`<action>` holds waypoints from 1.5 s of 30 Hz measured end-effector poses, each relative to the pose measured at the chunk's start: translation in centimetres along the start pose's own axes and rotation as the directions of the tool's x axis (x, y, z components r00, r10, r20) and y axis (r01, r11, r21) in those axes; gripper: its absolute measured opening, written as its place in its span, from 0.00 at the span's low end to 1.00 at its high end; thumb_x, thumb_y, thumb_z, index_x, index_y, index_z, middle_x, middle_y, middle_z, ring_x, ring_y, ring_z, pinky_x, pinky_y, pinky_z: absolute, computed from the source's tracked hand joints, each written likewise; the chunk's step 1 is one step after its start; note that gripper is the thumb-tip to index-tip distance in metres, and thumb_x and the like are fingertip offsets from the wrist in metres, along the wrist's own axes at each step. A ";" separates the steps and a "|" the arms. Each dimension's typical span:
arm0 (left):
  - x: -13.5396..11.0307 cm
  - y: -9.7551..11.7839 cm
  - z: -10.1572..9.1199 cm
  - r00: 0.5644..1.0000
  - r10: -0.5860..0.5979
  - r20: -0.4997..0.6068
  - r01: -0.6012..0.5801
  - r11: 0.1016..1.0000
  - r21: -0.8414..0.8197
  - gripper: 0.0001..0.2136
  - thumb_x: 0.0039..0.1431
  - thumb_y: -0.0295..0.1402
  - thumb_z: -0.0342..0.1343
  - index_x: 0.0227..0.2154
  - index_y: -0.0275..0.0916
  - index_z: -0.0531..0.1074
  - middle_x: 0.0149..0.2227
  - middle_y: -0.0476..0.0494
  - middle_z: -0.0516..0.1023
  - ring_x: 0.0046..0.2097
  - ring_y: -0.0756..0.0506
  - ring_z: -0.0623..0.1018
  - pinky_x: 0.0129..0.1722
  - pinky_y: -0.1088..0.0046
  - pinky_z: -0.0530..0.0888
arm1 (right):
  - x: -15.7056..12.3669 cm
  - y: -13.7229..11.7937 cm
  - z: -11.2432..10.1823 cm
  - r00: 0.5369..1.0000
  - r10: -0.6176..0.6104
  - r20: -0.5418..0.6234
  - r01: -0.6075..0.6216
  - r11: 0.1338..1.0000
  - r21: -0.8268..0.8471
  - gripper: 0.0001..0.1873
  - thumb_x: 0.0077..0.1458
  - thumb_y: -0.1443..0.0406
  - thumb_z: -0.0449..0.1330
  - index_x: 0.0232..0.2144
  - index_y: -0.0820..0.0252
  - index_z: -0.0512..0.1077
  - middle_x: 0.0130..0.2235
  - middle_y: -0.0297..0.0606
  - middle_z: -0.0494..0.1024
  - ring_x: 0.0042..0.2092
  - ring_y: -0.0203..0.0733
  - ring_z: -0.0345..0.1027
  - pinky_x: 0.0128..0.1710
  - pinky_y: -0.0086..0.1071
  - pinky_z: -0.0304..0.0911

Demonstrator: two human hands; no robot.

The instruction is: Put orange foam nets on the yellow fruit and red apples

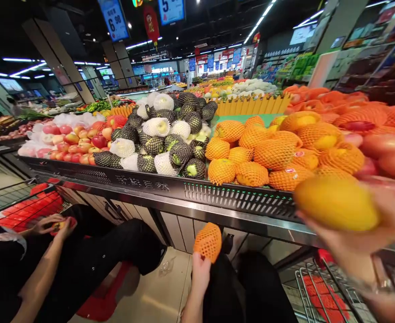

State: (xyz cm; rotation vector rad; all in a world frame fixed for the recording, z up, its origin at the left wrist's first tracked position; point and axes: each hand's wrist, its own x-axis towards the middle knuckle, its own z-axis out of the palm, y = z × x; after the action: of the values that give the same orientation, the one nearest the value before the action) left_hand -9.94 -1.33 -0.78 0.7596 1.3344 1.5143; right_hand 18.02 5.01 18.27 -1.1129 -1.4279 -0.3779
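Note:
Low in the middle, my left hand (201, 271) grips an orange foam net sleeve (208, 242) by its lower end, above my knees. A large yellow fruit (335, 202), probably a mango, rests in my right hand (355, 242) at the right, blurred by motion. Its skin is bare, without a net. Right behind it, on the display, lies a pile of yellow-orange fruit in orange foam nets (274, 152). Several of these have small stickers.
Left along the black-edged display (143, 181) are fruit in black and white nets (170, 134), then apples (79, 146). Large pinkish fruit (392, 143) lie far right. A co-worker's hands (61, 224) hold a small fruit at left. Wire carts (328, 287) with red nets stand either side.

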 end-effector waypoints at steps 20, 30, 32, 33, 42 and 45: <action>-5.7 4.9 4.0 0.620 -0.073 0.781 -0.414 0.815 0.405 0.23 0.53 0.26 0.58 0.52 0.46 0.72 0.57 0.43 0.72 0.60 0.38 0.69 0.61 0.58 0.63 | -17.7 -0.7 0.2 0.494 0.604 0.626 -0.870 0.331 0.366 0.39 0.44 0.48 0.64 0.54 0.52 0.55 0.56 0.44 0.61 0.54 0.51 0.63 0.52 0.42 0.64; -5.1 3.5 3.3 0.706 0.055 0.706 -0.449 0.806 0.386 0.17 0.50 0.28 0.60 0.43 0.47 0.78 0.48 0.44 0.79 0.52 0.35 0.75 0.58 0.54 0.68 | -16.4 -1.4 -0.3 0.370 0.303 0.878 -0.929 0.130 0.347 0.35 0.45 0.58 0.67 0.54 0.51 0.60 0.54 0.40 0.67 0.54 0.49 0.64 0.57 0.41 0.60; -5.0 3.9 3.1 0.710 0.078 0.700 -0.471 0.791 0.391 0.14 0.49 0.28 0.60 0.39 0.47 0.80 0.43 0.44 0.81 0.50 0.35 0.77 0.56 0.54 0.69 | -16.1 -1.4 -0.3 0.379 0.208 0.902 -0.922 0.168 0.349 0.36 0.42 0.58 0.70 0.53 0.53 0.63 0.54 0.41 0.67 0.55 0.49 0.64 0.57 0.42 0.59; -5.0 4.3 3.0 0.716 0.082 0.693 -0.470 0.791 0.392 0.13 0.49 0.28 0.61 0.38 0.47 0.80 0.42 0.44 0.82 0.49 0.35 0.78 0.56 0.54 0.70 | -16.0 -1.5 -0.3 0.389 0.160 0.907 -0.915 0.182 0.360 0.37 0.41 0.58 0.70 0.53 0.53 0.64 0.54 0.41 0.67 0.55 0.50 0.63 0.58 0.42 0.58; -6.4 5.5 4.4 0.881 -0.049 0.471 -0.092 0.958 0.270 0.28 0.33 0.26 0.71 0.44 0.41 0.77 0.51 0.39 0.77 0.58 0.29 0.70 0.61 0.56 0.64 | -15.2 -0.8 -1.8 0.481 0.060 0.874 -0.848 0.284 0.448 0.42 0.42 0.43 0.65 0.56 0.54 0.63 0.55 0.45 0.66 0.56 0.54 0.62 0.57 0.45 0.58; -6.8 5.3 5.7 0.875 -0.058 0.481 -0.035 0.983 0.181 0.25 0.40 0.32 0.68 0.46 0.40 0.75 0.52 0.37 0.76 0.57 0.31 0.71 0.60 0.56 0.66 | -15.8 -0.7 -1.9 0.536 0.142 0.832 -0.827 0.288 0.483 0.42 0.42 0.39 0.62 0.54 0.54 0.62 0.53 0.46 0.67 0.55 0.54 0.62 0.56 0.44 0.59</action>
State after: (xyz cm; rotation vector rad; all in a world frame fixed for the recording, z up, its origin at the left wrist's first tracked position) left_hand -3.69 -5.26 6.45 1.1615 1.0961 1.0938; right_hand 15.60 -3.03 4.72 -0.7526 -1.3809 1.3327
